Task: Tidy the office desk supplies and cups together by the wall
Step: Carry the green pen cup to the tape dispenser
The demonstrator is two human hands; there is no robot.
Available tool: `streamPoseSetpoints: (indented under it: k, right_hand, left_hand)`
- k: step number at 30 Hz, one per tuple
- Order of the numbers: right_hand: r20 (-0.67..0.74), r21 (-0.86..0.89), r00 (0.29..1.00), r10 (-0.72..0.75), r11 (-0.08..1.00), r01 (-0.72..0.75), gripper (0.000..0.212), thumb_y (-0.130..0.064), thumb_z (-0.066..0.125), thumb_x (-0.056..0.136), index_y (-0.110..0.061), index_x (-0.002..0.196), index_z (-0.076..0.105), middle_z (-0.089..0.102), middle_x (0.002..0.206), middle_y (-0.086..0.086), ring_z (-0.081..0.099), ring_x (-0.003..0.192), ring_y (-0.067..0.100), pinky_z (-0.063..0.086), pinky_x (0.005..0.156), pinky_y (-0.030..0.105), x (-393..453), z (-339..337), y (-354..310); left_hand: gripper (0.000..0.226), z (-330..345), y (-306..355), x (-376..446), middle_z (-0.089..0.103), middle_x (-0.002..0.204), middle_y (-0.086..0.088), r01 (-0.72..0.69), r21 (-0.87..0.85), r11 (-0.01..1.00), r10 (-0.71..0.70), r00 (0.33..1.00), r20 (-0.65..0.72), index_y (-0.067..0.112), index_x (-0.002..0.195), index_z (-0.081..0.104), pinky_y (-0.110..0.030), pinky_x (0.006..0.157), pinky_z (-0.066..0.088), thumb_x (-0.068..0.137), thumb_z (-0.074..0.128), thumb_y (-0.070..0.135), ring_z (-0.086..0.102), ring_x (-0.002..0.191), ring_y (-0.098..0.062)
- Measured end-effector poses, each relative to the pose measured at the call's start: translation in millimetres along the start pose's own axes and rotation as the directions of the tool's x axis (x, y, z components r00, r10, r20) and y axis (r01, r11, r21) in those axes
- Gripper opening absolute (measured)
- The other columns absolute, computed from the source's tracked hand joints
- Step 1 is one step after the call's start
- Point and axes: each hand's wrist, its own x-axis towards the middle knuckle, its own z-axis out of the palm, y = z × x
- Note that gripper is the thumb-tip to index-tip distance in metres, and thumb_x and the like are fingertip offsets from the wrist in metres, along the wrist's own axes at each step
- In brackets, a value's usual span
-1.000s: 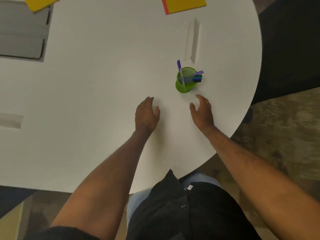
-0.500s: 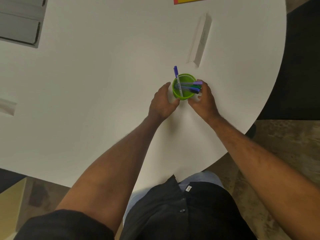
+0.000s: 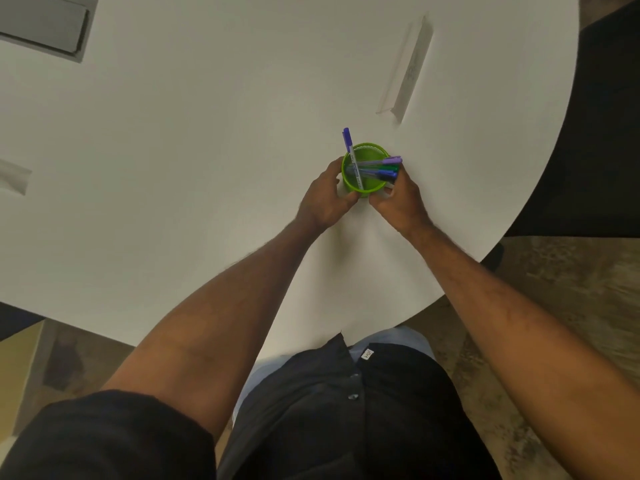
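The green cup of pens stands on the white table, near its right edge. The left hand curls round the cup's left side. The right hand curls round its right side, so the cup sits between them.

Nothing reads clearly: the small white tag on the dark clothing bears marks too blurred to make out.

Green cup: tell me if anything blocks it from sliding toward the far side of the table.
The clear stand lies just beyond the green cup, slightly right. Straight ahead the table is bare.
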Motion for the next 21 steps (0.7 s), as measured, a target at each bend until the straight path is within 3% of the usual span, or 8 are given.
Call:
streamPoseSetpoints:
  k: [6, 9, 12, 15, 21]
  right_hand:
    - [0.012, 0.062, 1.0, -0.026, 0.998, 0.026, 0.066, -0.019, 0.085, 0.078, -0.018, 0.135, 0.053, 0.064, 0.13, -0.004, 0.062, 0.118, 0.005, 0.055, 0.099, 0.029, -48.1, 15.9, -12.6]
    - [0.075, 0.067, 0.997, -0.021, 0.998, 0.016, 0.073, -0.024, 0.087, 0.076, -0.021, 0.138, 0.049, 0.059, 0.134, -0.002, 0.059, 0.121, 0.007, 0.051, 0.097, 0.023, -74.1, 31.9, -22.2]
    - [0.12, 0.088, 0.992, -0.022, 0.996, 0.011, 0.088, -0.041, 0.088, 0.067, -0.02, 0.142, 0.047, 0.054, 0.139, 0.001, 0.056, 0.125, 0.009, 0.048, 0.101, 0.025, -97.1, 54.6, -32.6]
    - [0.154, 0.112, 0.987, -0.037, 0.994, 0.019, 0.097, -0.048, 0.088, 0.062, -0.02, 0.144, 0.044, 0.051, 0.142, 0.002, 0.055, 0.128, 0.01, 0.048, 0.107, 0.031, -114.3, 82.7, -47.0]
    - [0.163, 0.195, 0.984, -0.071, 0.98, 0.039, 0.097, -0.04, 0.095, 0.062, -0.017, 0.142, 0.045, 0.057, 0.139, 0.006, 0.06, 0.125, 0.014, 0.052, 0.105, 0.044, -147.3, 158.6, -88.5]
  left_hand:
    - [0.069, -10.0, -12.6, -52.6, 0.056, 0.147, 0.006, -0.034, -0.042, 0.999, 0.032, 0.999, -0.044, 0.019, 0.15, 0.046, -0.034, 0.108, 0.049, 0.087, 0.074, 0.028, 0.056, 0.125, -0.012]
    - [0.071, -23.0, -24.6, -84.7, 0.054, 0.149, 0.004, -0.038, -0.069, 0.997, 0.034, 0.997, -0.067, 0.018, 0.15, 0.046, -0.036, 0.108, 0.049, 0.087, 0.077, 0.026, 0.056, 0.129, -0.015]
    - [0.074, -42.4, -35.7, -118.8, 0.052, 0.147, 0.01, -0.062, -0.101, 0.993, 0.054, 0.995, -0.079, 0.019, 0.152, 0.042, -0.019, 0.103, 0.047, 0.088, 0.079, 0.02, 0.055, 0.128, -0.014]
    - [0.077, -66.8, -45.6, -150.9, 0.048, 0.139, 0.02, -0.076, -0.141, 0.987, 0.063, 0.994, -0.094, 0.028, 0.151, 0.037, 0.003, 0.086, 0.037, 0.088, 0.08, 0.019, 0.052, 0.122, -0.004]
    - [0.08, -133.1, -83.5, -208.1, 0.051, 0.136, 0.021, -0.144, -0.166, 0.976, 0.124, 0.984, -0.125, 0.037, 0.149, 0.031, 0.001, 0.09, 0.039, 0.088, 0.08, 0.028, 0.051, 0.118, 0.003]
